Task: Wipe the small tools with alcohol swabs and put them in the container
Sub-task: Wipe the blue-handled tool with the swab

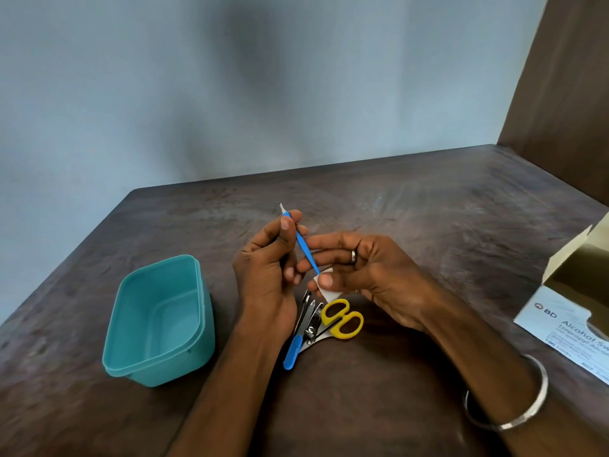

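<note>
My left hand (268, 262) pinches the upper end of a thin blue-handled tool (304, 249), whose small metal tip points up and away. My right hand (365, 268) holds a white alcohol swab (326, 293) folded around the tool's lower end. Under my hands, on the table, lies a small heap of tools: yellow-handled scissors (342, 319), a metal nail clipper (311, 324) and another blue-handled tool (292, 352). A teal plastic container (158, 357) stands open and empty to the left of the heap.
An opened white box of alcohol swabs (560, 328) lies at the right edge of the dark brown table (428, 209). A grey wall rises behind the table and a brown panel stands at the far right. A metal bangle (514, 420) circles my right wrist.
</note>
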